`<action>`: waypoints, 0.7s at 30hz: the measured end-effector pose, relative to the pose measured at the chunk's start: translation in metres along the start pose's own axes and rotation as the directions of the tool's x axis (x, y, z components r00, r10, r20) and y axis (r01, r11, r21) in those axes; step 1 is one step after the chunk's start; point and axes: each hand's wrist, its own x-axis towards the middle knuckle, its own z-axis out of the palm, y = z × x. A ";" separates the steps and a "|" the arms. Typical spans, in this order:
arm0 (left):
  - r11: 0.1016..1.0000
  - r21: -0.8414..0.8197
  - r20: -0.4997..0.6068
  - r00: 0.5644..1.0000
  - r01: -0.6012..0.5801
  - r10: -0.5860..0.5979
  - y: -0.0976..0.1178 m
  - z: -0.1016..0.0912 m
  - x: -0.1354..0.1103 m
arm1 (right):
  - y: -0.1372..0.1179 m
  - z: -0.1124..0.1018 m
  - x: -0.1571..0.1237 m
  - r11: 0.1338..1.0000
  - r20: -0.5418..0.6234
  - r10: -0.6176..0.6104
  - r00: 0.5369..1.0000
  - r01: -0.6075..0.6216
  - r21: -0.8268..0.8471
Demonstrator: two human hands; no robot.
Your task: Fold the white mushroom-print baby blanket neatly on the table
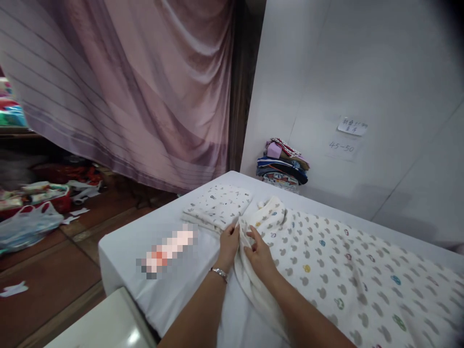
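A white printed cloth (311, 256) with grey animal-head shapes and a few coloured ones spreads over the right side of a white-covered table. My left hand (229, 241), with a bracelet at the wrist, pinches the cloth's left edge near its far corner. Just to the right, my right hand (259, 253) rests against the same edge, its thumb and index finger slightly apart. Beyond my left hand lies a folded cloth (221, 205) with small dark prints. The cloth's far corner (271, 210) is bunched up.
A blurred-out pinkish object (168, 249) lies on the white table cover (145, 241), left of my hands. Folded clothes (282, 164) are stacked by the wall at the back. A pink curtain (163, 87) hangs behind. Bags (31, 222) and scraps lie on the floor at left.
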 end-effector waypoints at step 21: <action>0.999 0.018 -0.076 0.996 -0.040 0.041 -0.001 -0.001 0.006 | -0.005 0.012 0.043 0.972 -0.016 -0.069 0.997 0.064 -0.226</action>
